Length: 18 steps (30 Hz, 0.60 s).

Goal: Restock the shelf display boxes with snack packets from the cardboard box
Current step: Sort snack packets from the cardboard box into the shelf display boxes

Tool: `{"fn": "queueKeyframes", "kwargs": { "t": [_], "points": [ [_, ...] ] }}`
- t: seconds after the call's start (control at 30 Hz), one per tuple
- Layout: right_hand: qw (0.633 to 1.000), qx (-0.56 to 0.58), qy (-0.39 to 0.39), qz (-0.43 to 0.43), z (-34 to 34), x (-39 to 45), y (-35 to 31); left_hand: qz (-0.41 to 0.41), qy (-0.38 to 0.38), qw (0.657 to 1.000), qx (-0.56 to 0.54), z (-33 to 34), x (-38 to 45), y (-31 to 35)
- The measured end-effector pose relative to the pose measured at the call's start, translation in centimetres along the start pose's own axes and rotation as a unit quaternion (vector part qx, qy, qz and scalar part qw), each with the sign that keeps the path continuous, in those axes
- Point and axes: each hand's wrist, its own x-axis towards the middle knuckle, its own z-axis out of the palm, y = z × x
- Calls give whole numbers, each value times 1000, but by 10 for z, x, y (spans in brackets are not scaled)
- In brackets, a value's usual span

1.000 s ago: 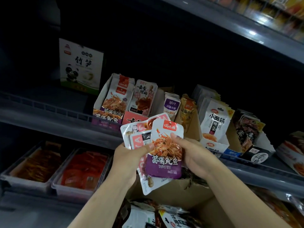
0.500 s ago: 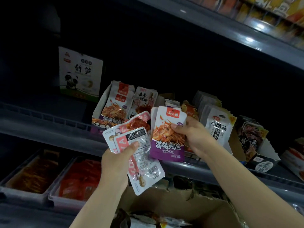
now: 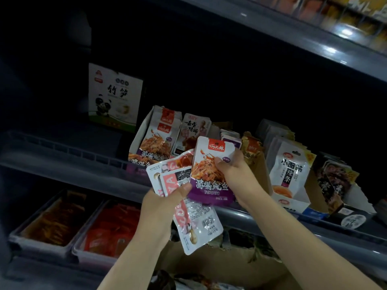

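My left hand (image 3: 165, 203) grips a fan of white-and-pink snack packets (image 3: 194, 220), thumb on top. My right hand (image 3: 234, 174) pinches a purple-bottomed squid packet (image 3: 209, 183) upright, in front of the shelf. Just behind it stands a white display box (image 3: 144, 149) holding matching purple squid packets, beside a box with pink pork-trotter packets (image 3: 193, 130). The open cardboard box (image 3: 219, 264) sits below my arms, with more packets inside.
Further display boxes of noodle-strip packets (image 3: 290, 174) and dark packets (image 3: 333, 185) line the shelf to the right. A panda-printed box (image 3: 114, 97) stands at the back left. Two clear trays (image 3: 52, 222) of red snacks sit on the lower shelf. A metal shelf (image 3: 314, 45) hangs overhead.
Both hands rose from the cardboard box toward the shelf. My right hand drew the purple packet apart from the fan in my left hand, then settled close beside it.
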Motion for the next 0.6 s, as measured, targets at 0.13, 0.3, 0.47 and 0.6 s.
{"fn": "queueKeyframes", "kwargs": {
  "t": [0.13, 0.3, 0.47, 0.6],
  "points": [
    [999, -11, 26, -37, 3, -5, 0, -11, -15, 1000, 7, 2, -1, 1],
    [995, -38, 47, -80, 10, -6, 3, -25, -37, 999, 25, 0, -4, 4],
    [999, -35, -8, -26, 6, 0, -20, -13, 30, 999, 42, -12, -2, 12],
    [974, -156, -163, -11, -7, 21, -54, -1, 42, 997, 66, -28, 1, 21]
  ]
}}
